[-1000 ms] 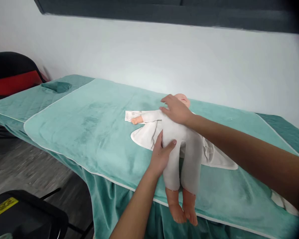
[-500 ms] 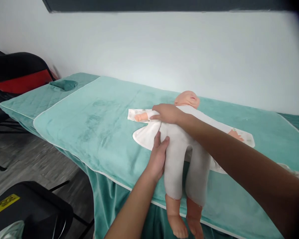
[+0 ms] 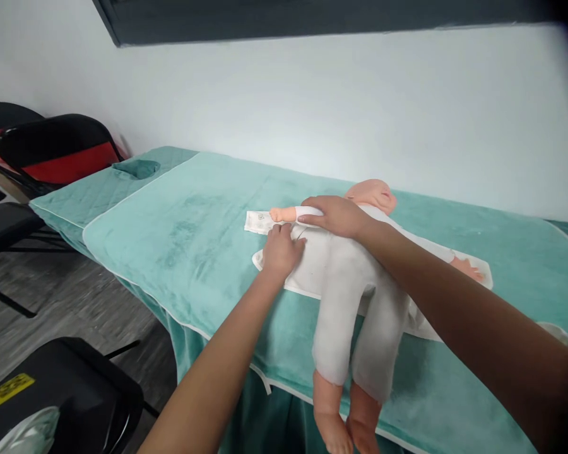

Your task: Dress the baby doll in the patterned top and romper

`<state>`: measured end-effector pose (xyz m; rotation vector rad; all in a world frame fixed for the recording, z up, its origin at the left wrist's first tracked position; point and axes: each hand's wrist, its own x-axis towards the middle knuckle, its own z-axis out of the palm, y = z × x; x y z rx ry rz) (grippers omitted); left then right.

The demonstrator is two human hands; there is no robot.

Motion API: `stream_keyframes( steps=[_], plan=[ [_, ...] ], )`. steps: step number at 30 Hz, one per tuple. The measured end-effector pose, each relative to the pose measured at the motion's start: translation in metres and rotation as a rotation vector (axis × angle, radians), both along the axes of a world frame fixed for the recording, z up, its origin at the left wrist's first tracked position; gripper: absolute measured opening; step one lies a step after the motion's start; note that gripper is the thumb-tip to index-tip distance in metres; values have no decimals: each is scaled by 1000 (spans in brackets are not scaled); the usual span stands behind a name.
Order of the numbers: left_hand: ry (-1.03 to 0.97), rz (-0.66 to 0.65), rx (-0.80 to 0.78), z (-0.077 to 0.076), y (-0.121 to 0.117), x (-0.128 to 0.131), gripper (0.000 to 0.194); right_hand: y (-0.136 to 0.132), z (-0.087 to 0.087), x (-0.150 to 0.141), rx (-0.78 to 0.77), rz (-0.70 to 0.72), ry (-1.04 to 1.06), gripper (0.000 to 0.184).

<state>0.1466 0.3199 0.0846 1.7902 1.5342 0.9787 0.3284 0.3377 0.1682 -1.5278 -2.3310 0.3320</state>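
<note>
A baby doll [image 3: 345, 284] in a white bodysuit lies on its back on a white garment [image 3: 274, 268] spread over the teal towel [image 3: 189, 233]. Its head [image 3: 372, 194] points to the wall and its bare feet [image 3: 341, 429] hang over the table's front edge. My right hand [image 3: 334, 217] is closed round the doll's upper arm near the shoulder, lifting that arm off the cloth. My left hand [image 3: 279, 252] lies on the white garment beside the doll's side, fingers bent onto the fabric under the raised arm.
The teal-covered table [image 3: 208, 372] runs along a white wall. Black and red folding chairs [image 3: 57, 151] stand at the left end. A black case with a yellow label [image 3: 52, 397] sits low at front left. A folded teal cloth [image 3: 139, 168] lies at the table's far left.
My left hand left the doll's hip and moved up onto the white garment near the doll's arm. My right hand slid from the chest to the arm and raised it. The view shifted left.
</note>
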Motion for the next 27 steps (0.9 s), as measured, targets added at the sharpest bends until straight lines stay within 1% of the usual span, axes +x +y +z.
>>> stream_keyframes(
  steps=[2,3,6,8,11,14,16,19,21,22,24,26,27],
  plan=[
    [-20,34,-11,-3,19,1,12,-2,1,2,1,13,-6,43],
    [-59,39,-25,-4,27,-1,8,-3,1,3,-10,12,-18,42],
    [-197,28,-47,-5,40,-13,10,-4,1,5,-43,-20,-76,43],
    [-306,10,-75,-5,42,-20,8,-3,0,5,-51,-50,-118,43],
    [-442,-6,-146,-5,42,-25,10,-1,-2,3,-62,-84,-175,44],
    [-516,5,-175,-3,41,-26,16,1,-4,2,-63,-109,-224,44],
    [-527,23,-160,-2,40,-25,20,2,-6,1,-62,-123,-263,43],
    [-499,79,-72,-3,33,-20,20,5,-10,-3,-77,-152,-340,42],
    [-374,77,61,-7,25,-14,18,8,-14,-9,-90,-152,-383,43],
    [-274,37,139,-9,20,-11,18,9,-16,-12,-89,-144,-402,43],
    [-61,-95,271,-13,12,-4,21,13,-21,-21,-63,-141,-438,38],
    [64,-192,324,-15,8,0,25,16,-24,-29,-18,-165,-467,31],
    [95,-200,329,-15,7,1,27,18,-24,-32,-3,-179,-468,28]
  ],
)
